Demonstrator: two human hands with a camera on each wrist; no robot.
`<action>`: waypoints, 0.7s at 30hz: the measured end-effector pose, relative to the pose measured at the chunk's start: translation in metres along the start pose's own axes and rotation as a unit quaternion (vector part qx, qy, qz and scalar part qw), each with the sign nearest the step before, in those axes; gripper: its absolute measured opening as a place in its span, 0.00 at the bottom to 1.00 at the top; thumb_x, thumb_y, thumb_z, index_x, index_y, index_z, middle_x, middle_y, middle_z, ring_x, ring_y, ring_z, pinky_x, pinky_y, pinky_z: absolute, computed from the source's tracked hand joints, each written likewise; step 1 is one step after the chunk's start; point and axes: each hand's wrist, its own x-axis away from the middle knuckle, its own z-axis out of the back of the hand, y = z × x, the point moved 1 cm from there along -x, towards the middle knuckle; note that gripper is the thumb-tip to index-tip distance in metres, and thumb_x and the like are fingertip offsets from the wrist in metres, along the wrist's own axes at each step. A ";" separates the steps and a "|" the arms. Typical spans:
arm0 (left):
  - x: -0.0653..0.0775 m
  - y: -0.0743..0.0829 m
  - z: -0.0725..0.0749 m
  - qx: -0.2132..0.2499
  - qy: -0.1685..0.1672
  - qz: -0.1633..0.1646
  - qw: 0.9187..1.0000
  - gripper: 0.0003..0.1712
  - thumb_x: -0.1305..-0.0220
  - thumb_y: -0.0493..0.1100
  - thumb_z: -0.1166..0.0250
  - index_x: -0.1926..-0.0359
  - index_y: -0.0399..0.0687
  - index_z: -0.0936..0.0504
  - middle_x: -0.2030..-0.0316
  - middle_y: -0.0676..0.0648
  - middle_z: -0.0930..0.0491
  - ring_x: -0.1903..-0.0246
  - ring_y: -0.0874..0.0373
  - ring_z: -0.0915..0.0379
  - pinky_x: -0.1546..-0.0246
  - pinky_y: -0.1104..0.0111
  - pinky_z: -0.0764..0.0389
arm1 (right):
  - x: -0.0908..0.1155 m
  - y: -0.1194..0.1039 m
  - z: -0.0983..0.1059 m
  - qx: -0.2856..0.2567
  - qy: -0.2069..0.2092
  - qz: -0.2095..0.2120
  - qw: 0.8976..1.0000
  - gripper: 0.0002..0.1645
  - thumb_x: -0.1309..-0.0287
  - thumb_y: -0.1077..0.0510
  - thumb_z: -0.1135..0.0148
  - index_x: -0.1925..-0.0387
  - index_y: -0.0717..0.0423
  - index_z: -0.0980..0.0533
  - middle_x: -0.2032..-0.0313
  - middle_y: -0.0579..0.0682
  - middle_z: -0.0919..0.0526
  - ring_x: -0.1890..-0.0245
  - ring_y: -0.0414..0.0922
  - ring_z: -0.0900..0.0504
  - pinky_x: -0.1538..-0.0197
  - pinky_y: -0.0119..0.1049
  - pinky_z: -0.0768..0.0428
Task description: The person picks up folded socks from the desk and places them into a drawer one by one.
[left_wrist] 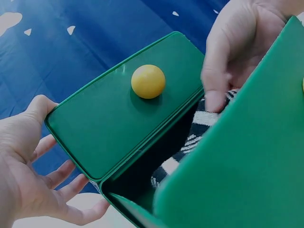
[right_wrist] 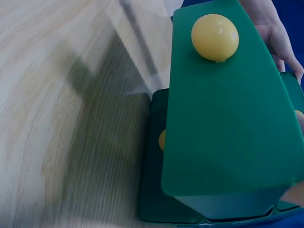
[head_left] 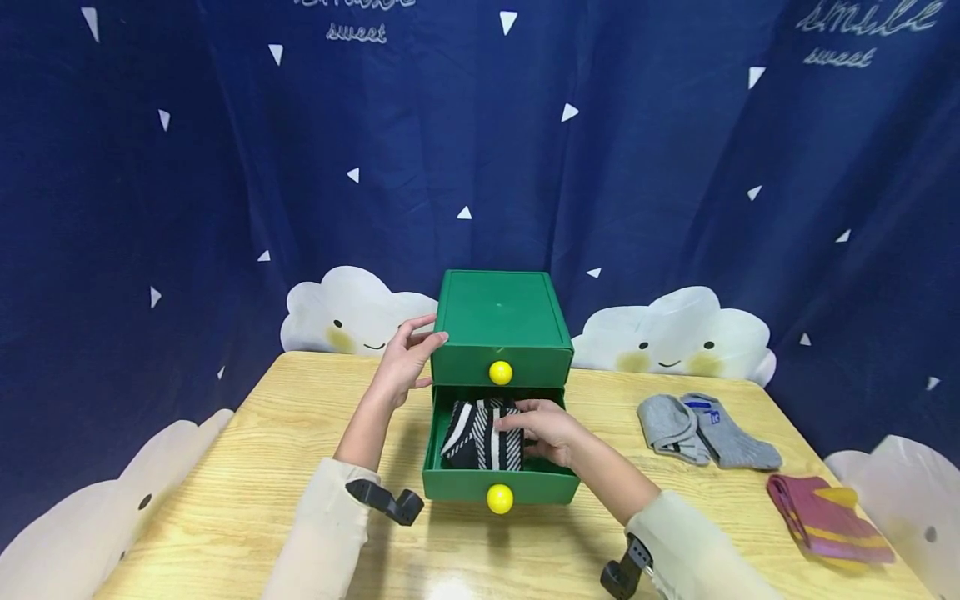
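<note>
A small green drawer cabinet point(head_left: 501, 308) with yellow knobs stands on the table, its open drawer point(head_left: 457, 487) pulled out toward me. Folded black-and-white striped socks point(head_left: 487, 446) lie in that drawer. Reaching in from the right, my right hand point(head_left: 551, 429) grips the right end of the socks, thumb over the fabric; its other fingers are partly hidden. My left hand point(head_left: 405, 358) rests against the cabinet's left side, thumb point(left_wrist: 40, 107) at the corner of the closed upper drawer point(left_wrist: 104, 123), fingers spread along the wall.
Right of the cabinet lie grey socks point(head_left: 738, 437) and a folded grey pair point(head_left: 671, 427). Maroon-and-yellow socks point(head_left: 828, 521) sit near the table's right edge. Under the open drawer, another yellow knob point(right_wrist: 162, 140) shows. A blue curtain point(head_left: 450, 125) hangs behind.
</note>
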 end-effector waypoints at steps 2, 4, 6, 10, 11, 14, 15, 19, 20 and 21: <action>0.000 0.000 0.001 -0.002 0.004 0.000 1.000 0.29 0.38 0.52 0.40 0.36 0.62 0.35 0.38 0.44 0.36 0.36 0.46 0.41 0.48 0.41 0.28 | 0.001 0.000 0.000 0.041 0.004 0.002 0.999 0.36 0.52 0.63 0.34 0.41 0.69 0.35 0.53 0.58 0.20 0.58 0.47 0.20 0.46 0.52 0.24; 0.001 0.000 0.001 -0.002 0.006 0.000 1.000 0.29 0.38 0.52 0.40 0.36 0.63 0.35 0.38 0.44 0.36 0.36 0.46 0.41 0.49 0.41 0.28 | 0.001 0.000 0.000 0.088 0.019 0.003 0.996 0.38 0.53 0.62 0.32 0.41 0.67 0.35 0.50 0.59 0.23 0.55 0.50 0.22 0.48 0.51 0.22; 0.001 0.000 0.001 -0.004 0.006 0.000 1.000 0.29 0.38 0.52 0.40 0.36 0.63 0.35 0.38 0.44 0.36 0.36 0.46 0.41 0.49 0.41 0.28 | 0.001 0.000 -0.001 0.125 0.031 0.005 0.992 0.40 0.54 0.61 0.31 0.39 0.66 0.35 0.47 0.60 0.25 0.53 0.52 0.23 0.51 0.49 0.20; 0.002 0.000 0.001 -0.004 0.004 -0.001 1.000 0.29 0.37 0.52 0.40 0.36 0.62 0.35 0.38 0.44 0.36 0.35 0.45 0.42 0.48 0.41 0.28 | -0.001 -0.002 -0.003 0.148 0.042 0.001 0.988 0.42 0.54 0.60 0.30 0.37 0.64 0.37 0.45 0.62 0.28 0.55 0.54 0.24 0.59 0.46 0.17; 0.001 0.000 0.001 -0.003 0.004 0.000 1.000 0.29 0.38 0.52 0.40 0.36 0.62 0.35 0.38 0.44 0.36 0.35 0.45 0.42 0.48 0.41 0.28 | -0.003 -0.002 -0.003 0.143 0.042 0.000 0.989 0.42 0.53 0.60 0.31 0.37 0.64 0.37 0.45 0.63 0.28 0.56 0.54 0.24 0.61 0.46 0.17; 0.001 -0.001 0.001 0.002 0.002 0.000 1.000 0.29 0.37 0.52 0.40 0.36 0.61 0.35 0.38 0.43 0.37 0.35 0.45 0.42 0.48 0.40 0.29 | -0.008 -0.004 -0.004 0.111 0.049 -0.010 0.993 0.41 0.52 0.61 0.32 0.37 0.65 0.38 0.47 0.63 0.29 0.58 0.52 0.26 0.63 0.46 0.17; 0.000 -0.001 0.000 0.003 0.002 -0.001 1.000 0.29 0.37 0.52 0.40 0.36 0.61 0.35 0.38 0.43 0.37 0.35 0.45 0.42 0.48 0.40 0.29 | -0.009 -0.005 -0.005 0.101 0.052 -0.012 0.993 0.41 0.51 0.61 0.32 0.37 0.65 0.38 0.48 0.63 0.29 0.58 0.52 0.27 0.63 0.47 0.17; -0.001 -0.001 0.000 0.004 0.001 -0.002 1.000 0.30 0.37 0.52 0.40 0.35 0.60 0.36 0.37 0.42 0.38 0.35 0.44 0.42 0.48 0.39 0.30 | -0.016 -0.008 -0.006 0.062 0.067 -0.012 0.996 0.38 0.50 0.62 0.33 0.39 0.66 0.38 0.49 0.62 0.30 0.57 0.51 0.28 0.58 0.49 0.17; -0.001 -0.001 -0.001 0.004 0.001 -0.003 1.000 0.30 0.37 0.52 0.40 0.35 0.60 0.36 0.37 0.42 0.38 0.35 0.44 0.42 0.48 0.39 0.29 | -0.017 -0.008 -0.006 0.053 0.071 -0.012 0.996 0.37 0.50 0.62 0.33 0.39 0.66 0.38 0.50 0.62 0.30 0.57 0.51 0.28 0.57 0.49 0.18; -0.002 -0.001 -0.001 0.004 0.001 -0.003 1.000 0.30 0.37 0.52 0.40 0.35 0.60 0.36 0.38 0.42 0.37 0.35 0.44 0.42 0.48 0.39 0.29 | -0.018 -0.008 -0.006 0.044 0.077 -0.013 0.996 0.36 0.50 0.62 0.33 0.41 0.66 0.38 0.51 0.61 0.30 0.57 0.50 0.29 0.56 0.48 0.18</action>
